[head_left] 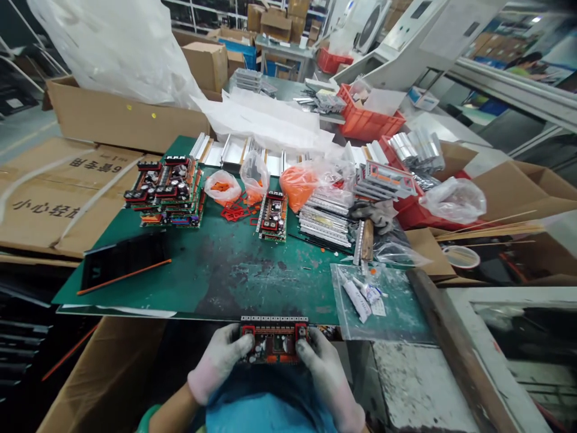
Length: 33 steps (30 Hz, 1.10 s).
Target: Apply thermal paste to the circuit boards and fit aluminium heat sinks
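Between my two gloved hands is a circuit board (274,346) with red terminal parts at both ends and a pale toothed metal strip (274,319) along its far edge. My left hand (224,355) grips its left end, thumb on top. At the right end my right hand (321,361) has its thumb pressed down near the red block. The board is held just off the table's front edge, above my lap. Another similar circuit board (273,216) lies on the green table (252,270). The fingers under the held board are hidden.
Stacked circuit boards (169,189) stand at the back left, near a black panel with an orange edge (126,261). Bags of orange parts (297,186), metal strips (327,219) and a hammer-like wooden handle (367,240) lie further right. Glue tubes (358,297) rest on a plastic bag.
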Motion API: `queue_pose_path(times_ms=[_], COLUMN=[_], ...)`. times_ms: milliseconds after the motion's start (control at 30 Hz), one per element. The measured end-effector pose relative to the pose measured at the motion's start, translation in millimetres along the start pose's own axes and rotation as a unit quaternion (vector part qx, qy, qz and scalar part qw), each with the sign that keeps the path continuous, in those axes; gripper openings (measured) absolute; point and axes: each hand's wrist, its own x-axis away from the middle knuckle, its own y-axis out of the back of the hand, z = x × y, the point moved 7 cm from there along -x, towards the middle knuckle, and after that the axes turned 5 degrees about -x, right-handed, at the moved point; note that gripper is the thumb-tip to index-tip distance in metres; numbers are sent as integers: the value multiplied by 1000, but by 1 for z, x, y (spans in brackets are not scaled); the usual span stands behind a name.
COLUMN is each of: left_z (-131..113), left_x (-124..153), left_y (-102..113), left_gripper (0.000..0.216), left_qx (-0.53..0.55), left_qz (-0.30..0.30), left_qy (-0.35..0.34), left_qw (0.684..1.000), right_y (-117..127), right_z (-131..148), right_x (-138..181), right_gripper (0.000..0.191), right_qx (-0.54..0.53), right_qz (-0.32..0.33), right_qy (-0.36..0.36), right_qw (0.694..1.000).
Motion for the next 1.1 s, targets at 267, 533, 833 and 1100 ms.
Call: queue_pose_path(times_ms=[267, 533, 833, 1100], left_z=[3, 4, -15, -18], left_x=[-1, -1, 13, 12], left_y=[1, 2, -1, 1], left_gripper=[70, 74, 71, 72], left_qx=[-25, -13, -89, -88], left_qz=[-11, -6, 24, 21], left_qy=[14, 14, -19, -19], left_qw=[1000, 1000, 996, 996], right_y=[1, -2, 2, 0], right_z=[1, 2, 1, 16], right_x=[0, 0, 13, 12], right_gripper=[44, 46, 59, 55], right_qx=[18, -8, -32, 1], right_qz=[2, 29, 26, 72], right_qy=[-19, -9, 37, 72], right_qw=[1000, 999, 998, 995])
